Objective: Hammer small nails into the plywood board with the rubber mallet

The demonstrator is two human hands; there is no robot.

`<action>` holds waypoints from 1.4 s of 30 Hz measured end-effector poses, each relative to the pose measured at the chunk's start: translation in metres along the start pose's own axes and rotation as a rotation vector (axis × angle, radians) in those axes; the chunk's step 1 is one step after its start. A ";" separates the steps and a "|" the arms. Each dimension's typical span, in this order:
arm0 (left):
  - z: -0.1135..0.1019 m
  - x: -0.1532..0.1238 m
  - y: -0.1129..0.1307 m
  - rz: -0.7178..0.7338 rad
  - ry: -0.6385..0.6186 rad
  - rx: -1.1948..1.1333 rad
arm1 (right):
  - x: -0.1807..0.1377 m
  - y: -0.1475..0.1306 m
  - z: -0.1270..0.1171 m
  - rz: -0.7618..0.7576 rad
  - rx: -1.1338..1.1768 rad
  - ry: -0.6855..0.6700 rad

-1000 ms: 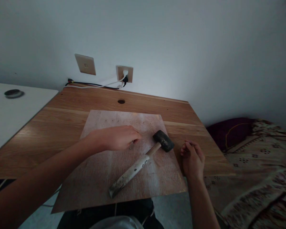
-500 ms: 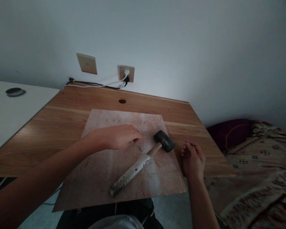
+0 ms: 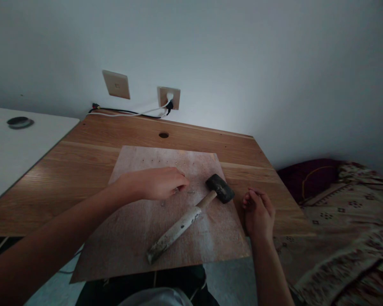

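Note:
My left hand [image 3: 166, 183] is over the wooden board [image 3: 130, 238], fingers curled down and closed. A small shiny bit shows under its fingertips, too small to name. Just right of them, a short thin nail-like piece [image 3: 190, 192] is on the board. The rubber mallet [image 3: 220, 188] lies slantwise across the board, black head to the upper right, worn white-painted handle toward me. My right hand [image 3: 258, 212] rests beside the board's right edge with its fingers curled together; whatever they hold, if anything, is hidden. A row of small dark dots [image 3: 175, 162] runs along the board's far part.
The board lies on a wooden desk [image 3: 83, 148] with a round cable hole [image 3: 164, 135]. Behind are a wall socket [image 3: 175, 100] with plugs and cables. At left is a white surface [image 3: 12, 157] with a round dark object [image 3: 20, 123]. Patterned cloth [image 3: 338, 221] lies at right.
The thin piece hanging below my left fingertips now appears on the board, a little farther away. My left hand has shifted very slightly; my right hand and the mallet stay put.

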State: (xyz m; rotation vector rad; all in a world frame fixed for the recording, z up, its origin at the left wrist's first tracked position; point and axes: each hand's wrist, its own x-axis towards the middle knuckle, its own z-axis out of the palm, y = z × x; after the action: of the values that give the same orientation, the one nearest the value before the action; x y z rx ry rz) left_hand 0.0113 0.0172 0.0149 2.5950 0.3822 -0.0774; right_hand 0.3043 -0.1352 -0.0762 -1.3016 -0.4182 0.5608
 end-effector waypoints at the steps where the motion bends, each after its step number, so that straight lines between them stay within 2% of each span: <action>1: 0.000 0.000 0.000 0.002 0.006 0.000 | 0.000 0.000 0.000 0.001 0.003 0.000; 10: -0.002 -0.004 0.002 -0.007 0.014 -0.020 | -0.001 -0.002 0.002 0.016 0.001 0.030; 28: -0.014 -0.013 0.007 -0.072 0.013 -0.003 | 0.001 0.001 -0.001 -0.017 -0.034 0.000; 30: -0.021 -0.020 0.006 -0.089 0.073 0.002 | 0.000 0.001 -0.002 -0.012 -0.026 0.001; 34: -0.028 -0.043 0.008 -0.195 0.334 0.024 | -0.001 0.000 -0.001 -0.002 -0.033 0.012; 37: -0.013 -0.064 0.018 -0.283 0.433 0.058 | 0.000 0.001 -0.001 -0.017 -0.050 0.005; 42: 0.039 -0.105 0.025 -0.384 0.457 0.068 | -0.001 0.000 -0.003 -0.037 -0.044 -0.004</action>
State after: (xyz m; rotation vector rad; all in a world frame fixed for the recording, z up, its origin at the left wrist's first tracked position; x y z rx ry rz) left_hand -0.0817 -0.0493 0.0067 2.5542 1.0532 0.3815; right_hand 0.3050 -0.1386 -0.0773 -1.3326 -0.4591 0.5252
